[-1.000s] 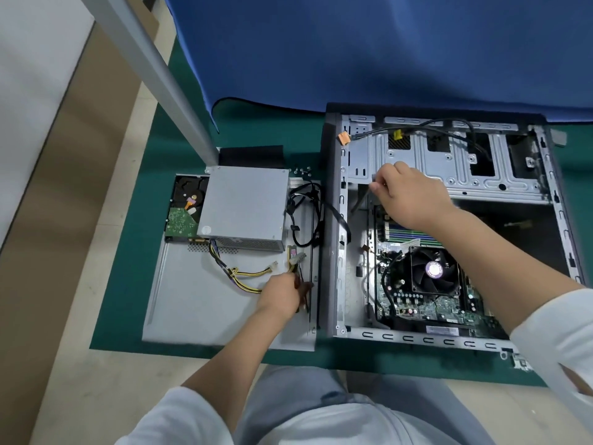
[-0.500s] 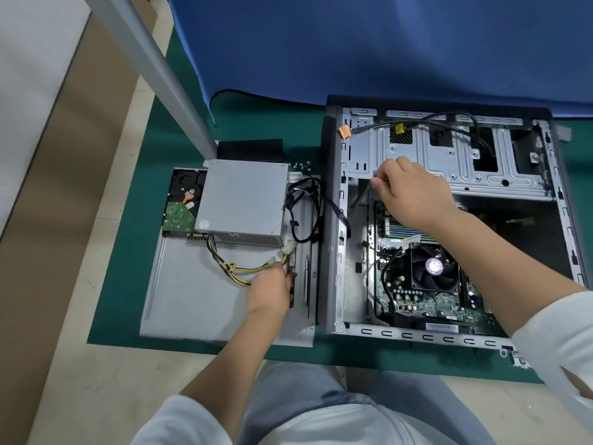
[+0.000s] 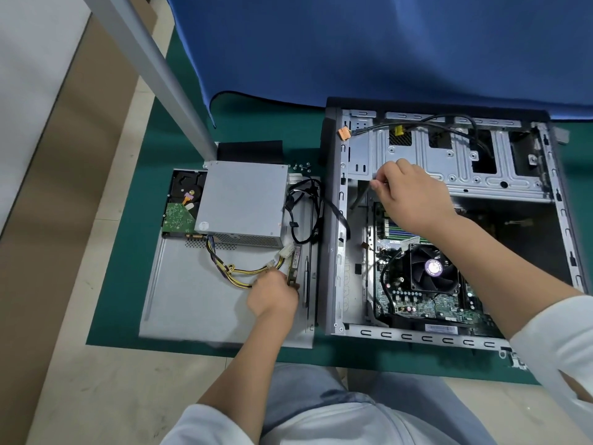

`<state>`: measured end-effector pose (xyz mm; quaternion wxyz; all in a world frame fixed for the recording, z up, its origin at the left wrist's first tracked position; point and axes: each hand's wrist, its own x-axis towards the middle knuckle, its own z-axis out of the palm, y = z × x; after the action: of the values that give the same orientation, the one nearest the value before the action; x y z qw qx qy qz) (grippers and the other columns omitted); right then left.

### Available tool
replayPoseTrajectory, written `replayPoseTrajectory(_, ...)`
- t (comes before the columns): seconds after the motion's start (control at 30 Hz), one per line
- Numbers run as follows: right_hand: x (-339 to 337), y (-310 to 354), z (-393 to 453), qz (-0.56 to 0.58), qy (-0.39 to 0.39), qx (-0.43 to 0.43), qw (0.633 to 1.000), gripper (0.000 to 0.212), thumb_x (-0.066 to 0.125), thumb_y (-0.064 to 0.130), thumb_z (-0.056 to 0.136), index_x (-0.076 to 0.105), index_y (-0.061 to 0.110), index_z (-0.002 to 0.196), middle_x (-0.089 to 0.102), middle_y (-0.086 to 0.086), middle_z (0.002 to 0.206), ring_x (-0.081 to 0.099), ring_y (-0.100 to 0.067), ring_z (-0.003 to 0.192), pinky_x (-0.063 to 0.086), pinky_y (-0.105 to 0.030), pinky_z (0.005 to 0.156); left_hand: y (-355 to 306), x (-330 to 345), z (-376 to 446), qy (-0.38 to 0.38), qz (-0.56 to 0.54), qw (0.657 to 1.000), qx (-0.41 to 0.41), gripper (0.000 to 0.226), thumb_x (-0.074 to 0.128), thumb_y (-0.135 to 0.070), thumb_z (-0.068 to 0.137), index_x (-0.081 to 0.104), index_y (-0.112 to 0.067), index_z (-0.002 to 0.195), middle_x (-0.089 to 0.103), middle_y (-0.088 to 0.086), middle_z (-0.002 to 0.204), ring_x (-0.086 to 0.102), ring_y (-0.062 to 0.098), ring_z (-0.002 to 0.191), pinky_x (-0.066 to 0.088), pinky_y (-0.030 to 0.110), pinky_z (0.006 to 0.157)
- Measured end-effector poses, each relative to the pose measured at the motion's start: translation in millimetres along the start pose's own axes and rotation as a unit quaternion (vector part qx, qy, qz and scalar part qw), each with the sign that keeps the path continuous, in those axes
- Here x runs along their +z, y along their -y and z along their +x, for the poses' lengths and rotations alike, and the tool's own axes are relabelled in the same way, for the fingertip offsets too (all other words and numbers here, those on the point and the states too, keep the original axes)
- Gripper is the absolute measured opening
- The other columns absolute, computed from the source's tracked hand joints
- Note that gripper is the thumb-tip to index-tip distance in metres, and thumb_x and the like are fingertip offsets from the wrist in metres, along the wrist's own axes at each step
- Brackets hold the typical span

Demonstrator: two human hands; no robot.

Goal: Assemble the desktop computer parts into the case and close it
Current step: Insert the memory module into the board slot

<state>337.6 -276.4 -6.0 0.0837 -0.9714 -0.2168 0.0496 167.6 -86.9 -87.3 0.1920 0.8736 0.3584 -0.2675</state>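
The open computer case [image 3: 333, 239] lies on its side at the right, with the motherboard [image 3: 417, 303] and its black CPU fan [image 3: 433, 268] inside. My right hand [image 3: 414, 194] reaches into the case by the drive cage and pinches a thin black cable [image 3: 358, 197]. My left hand [image 3: 272, 295] is over the grey side panel [image 3: 192, 303] and grips a memory stick [image 3: 294, 263] by its near end. The stick points away from me, beside the yellow and black wires [image 3: 237, 274] of the grey power supply [image 3: 244, 203].
A hard drive [image 3: 181, 203] lies partly under the power supply's left side. Black cables [image 3: 305, 213] loop between the power supply and the case. Small screws [image 3: 301, 167] sit on the green mat [image 3: 128, 252]. A metal table leg [image 3: 154, 69] and a blue cloth [image 3: 385, 43] stand behind.
My left hand moved a little left on the side panel and took hold of the memory stick. My right hand stayed at the same place in the case.
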Motion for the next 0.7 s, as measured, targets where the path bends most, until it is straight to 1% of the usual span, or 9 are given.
replayPoseTrajectory(0.13,0.6,-0.2,-2.7,0.000,-0.014,-0.005,1.000,0.027,0.038,0.038,0.100,0.052,0.015,0.106,0.053,-0.003,0.104,0.049,-0.024,0.096,0.034,-0.031,0.060,-3.4,-3.5,1.5,0.016,0.014,1.000,0.014,0.018,0.060,-0.027,0.086,0.068,-0.016,0.097,0.069,0.006,0.100,0.065,0.026,0.093,0.052,0.031,0.073)
replayPoseTrajectory(0.23,1.7,0.3,-4.1,0.000,-0.020,-0.008,1.000,0.026,0.038,0.037,0.100,0.052,0.016,0.105,0.053,-0.003,0.104,0.049,-0.024,0.095,0.033,-0.031,0.060,-4.4,-5.6,1.2,0.011,0.021,0.999,0.031,0.020,0.060,-0.031,0.084,0.067,-0.014,0.093,0.069,0.007,0.095,0.065,0.028,0.091,0.051,0.031,0.071)
replayPoseTrajectory(0.3,1.6,0.2,-3.8,0.001,-0.023,-0.008,1.000,0.025,0.038,0.037,0.100,0.051,0.016,0.105,0.053,-0.003,0.104,0.049,-0.024,0.096,0.032,-0.031,0.060,-4.3,-7.0,0.2,0.000,0.017,0.999,0.050,0.018,0.057,-0.030,0.084,0.065,-0.015,0.089,0.069,0.007,0.093,0.064,0.029,0.089,0.047,0.029,0.067)
replayPoseTrajectory(0.37,1.5,-0.3,-4.1,0.002,-0.022,-0.007,1.000,0.025,0.039,0.038,0.100,0.051,0.017,0.105,0.052,-0.002,0.104,0.048,-0.023,0.096,0.032,-0.031,0.060,-2.2,-8.5,-0.7,-0.003,-0.019,0.998,0.062,0.013,0.056,-0.032,0.084,0.060,-0.020,0.084,0.068,0.004,0.091,0.063,0.028,0.088,0.044,0.028,0.065)
replayPoseTrajectory(0.43,1.6,-1.0,-4.4,0.006,-0.019,-0.008,1.000,0.024,0.040,0.038,0.099,0.051,0.018,0.105,0.052,-0.002,0.104,0.048,-0.023,0.097,0.033,-0.031,0.061,0.3,-12.6,-1.9,0.013,-0.073,0.995,0.062,0.010,0.056,-0.036,0.085,0.055,-0.026,0.084,0.067,-0.002,0.090,0.062,0.022,0.087,0.044,0.026,0.067)
replayPoseTrajectory(0.5,0.9,-1.7,-4.8,0.013,-0.010,-0.012,1.000,0.022,0.043,0.038,0.098,0.050,0.018,0.106,0.052,-0.001,0.105,0.047,-0.022,0.099,0.033,-0.030,0.063,2.5,-20.2,-4.1,0.037,-0.104,0.991,0.070,0.009,0.055,-0.037,0.085,0.054,-0.028,0.083,0.066,-0.006,0.089,0.061,0.019,0.087,0.045,0.026,0.071)
replayPoseTrajectory(0.6,-3.5,-3.2,-3.9,0.038,0.023,-0.014,0.999,0.021,0.048,0.038,0.096,0.049,0.020,0.108,0.049,0.002,0.107,0.044,-0.019,0.102,0.034,-0.030,0.067,6.4,-38.3,-11.3,0.074,-0.108,0.986,0.101,0.010,0.052,-0.035,0.084,0.052,-0.027,0.079,0.066,-0.006,0.084,0.063,0.019,0.083,0.048,0.027,0.072)
replayPoseTrajectory(0.63,-5.3,-4.0,-3.6,0.048,0.036,-0.016,0.998,0.021,0.049,0.037,0.096,0.048,0.020,0.108,0.047,0.004,0.106,0.043,-0.017,0.102,0.035,-0.030,0.069,7.8,-45.4,-14.5,0.073,-0.112,0.985,0.107,0.009,0.052,-0.035,0.083,0.053,-0.027,0.078,0.066,-0.007,0.079,0.064,0.019,0.079,0.047,0.026,0.069)
replayPoseTrajectory(0.7,-10.9,-5.8,-3.5,0.081,0.060,-0.016,0.995,0.021,0.050,0.036,0.096,0.047,0.021,0.110,0.042,0.009,0.102,0.039,-0.013,0.101,0.033,-0.030,0.073,10.3,-61.0,-22.1,0.042,-0.119,0.985,0.118,0.010,0.053,-0.035,0.082,0.054,-0.026,0.078,0.062,-0.011,0.066,0.062,0.017,0.070,0.042,0.024,0.058)
